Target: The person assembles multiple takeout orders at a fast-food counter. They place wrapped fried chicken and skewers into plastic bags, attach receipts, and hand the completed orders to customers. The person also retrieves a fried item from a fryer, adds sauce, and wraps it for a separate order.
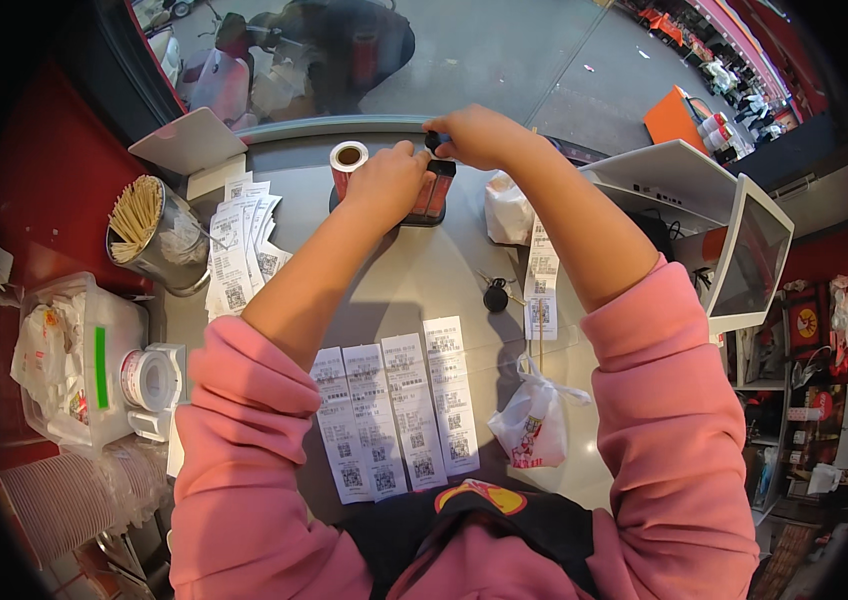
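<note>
At the far side of the counter, my left hand point(390, 184) lies over a dark red-and-black holder point(435, 193). Its fingertips bend over the holder's top, and what is beneath the palm is hidden. Just above and to the right, my right hand point(480, 135) pinches a small black object point(436, 142), perhaps a cap or knob. A bit of something white shows under that object. Left of the holder stands a roll of labels point(349, 155). Several printed receipts point(412, 409) lie side by side in front of me.
To the left are a pile of receipts point(236, 255), a metal bucket of wooden sticks point(157, 232) and a plastic bin point(82, 360). Keys point(496, 295), a tied plastic bag point(532, 427) and a white wrapped bundle point(508, 210) lie right of centre. A monitor point(750, 255) stands beyond my right arm.
</note>
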Action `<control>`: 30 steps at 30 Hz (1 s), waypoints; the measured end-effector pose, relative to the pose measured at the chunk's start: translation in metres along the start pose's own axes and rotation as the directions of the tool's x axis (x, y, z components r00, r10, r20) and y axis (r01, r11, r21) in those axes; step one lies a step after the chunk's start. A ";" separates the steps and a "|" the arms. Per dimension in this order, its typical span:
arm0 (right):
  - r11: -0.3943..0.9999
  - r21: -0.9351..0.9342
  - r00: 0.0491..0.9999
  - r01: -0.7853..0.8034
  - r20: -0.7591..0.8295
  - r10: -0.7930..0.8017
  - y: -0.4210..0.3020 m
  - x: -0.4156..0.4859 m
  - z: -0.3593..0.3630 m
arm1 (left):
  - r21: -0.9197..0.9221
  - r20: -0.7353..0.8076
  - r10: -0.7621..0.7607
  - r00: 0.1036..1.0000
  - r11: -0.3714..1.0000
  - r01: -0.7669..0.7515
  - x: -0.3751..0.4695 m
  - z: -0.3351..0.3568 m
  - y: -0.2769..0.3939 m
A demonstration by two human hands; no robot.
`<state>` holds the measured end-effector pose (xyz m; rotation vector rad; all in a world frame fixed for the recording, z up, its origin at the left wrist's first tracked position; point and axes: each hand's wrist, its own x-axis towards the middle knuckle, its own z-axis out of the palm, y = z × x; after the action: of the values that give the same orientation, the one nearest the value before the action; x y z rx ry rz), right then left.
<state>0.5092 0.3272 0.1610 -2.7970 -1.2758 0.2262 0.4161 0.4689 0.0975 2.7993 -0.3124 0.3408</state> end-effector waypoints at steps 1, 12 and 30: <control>0.998 -0.059 1.000 -0.008 0.000 0.008 -0.003 0.001 0.001 | -0.009 -0.028 0.005 1.000 1.000 -0.006 0.000 0.002 0.001; 0.850 0.494 0.837 -0.180 -0.378 0.397 0.005 -0.040 0.066 | -0.036 -0.123 0.045 0.991 0.998 -0.050 -0.001 0.015 -0.005; 0.782 0.591 0.831 0.198 -0.525 0.186 -0.143 -0.231 0.102 | 0.007 0.348 -0.533 0.771 0.824 0.567 -0.230 -0.016 -0.023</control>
<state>0.2373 0.2457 0.1015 -2.0428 -0.8462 -0.1529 0.2008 0.5359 0.0453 2.6769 0.4219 -0.2895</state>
